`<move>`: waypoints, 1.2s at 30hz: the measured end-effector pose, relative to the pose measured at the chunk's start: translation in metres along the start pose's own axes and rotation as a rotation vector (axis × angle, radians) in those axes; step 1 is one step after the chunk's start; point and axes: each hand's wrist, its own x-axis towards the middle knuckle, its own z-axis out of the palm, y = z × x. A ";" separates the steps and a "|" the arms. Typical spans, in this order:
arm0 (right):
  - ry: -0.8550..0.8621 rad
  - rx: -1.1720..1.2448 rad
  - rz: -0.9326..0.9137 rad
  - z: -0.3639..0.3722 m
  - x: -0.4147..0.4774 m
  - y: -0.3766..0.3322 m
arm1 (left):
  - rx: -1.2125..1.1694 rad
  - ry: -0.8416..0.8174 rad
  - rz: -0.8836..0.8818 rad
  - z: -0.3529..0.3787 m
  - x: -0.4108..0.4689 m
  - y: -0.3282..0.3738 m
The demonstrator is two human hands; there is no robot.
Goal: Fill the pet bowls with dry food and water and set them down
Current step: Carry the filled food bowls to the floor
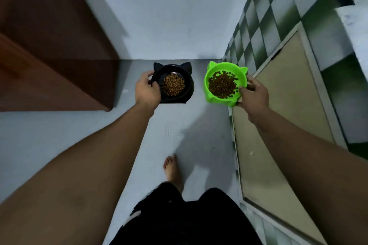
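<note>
Left grip (pixel 147 90) on black bowl (pixel 173 83); right grip (pixel 253 93) on green bowl (pixel 223 83).

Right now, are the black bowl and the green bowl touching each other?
Apart. The head view shows a strip of grey floor between the black bowl and the green bowl.

— Are you seeing any writing, a brand, a number anywhere?
— No, nothing readable is showing. The black bowl (pixel 173 83) on the left and the green bowl (pixel 224 85) on the right are showing plain surfaces without print.
— And the walls, the floor?
— The checked tiles (pixel 278 16) on the right are carrying only a pattern, no letters.
</note>
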 end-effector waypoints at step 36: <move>-0.010 -0.272 0.068 0.299 0.665 0.391 | 0.033 0.030 -0.174 0.384 0.579 -0.321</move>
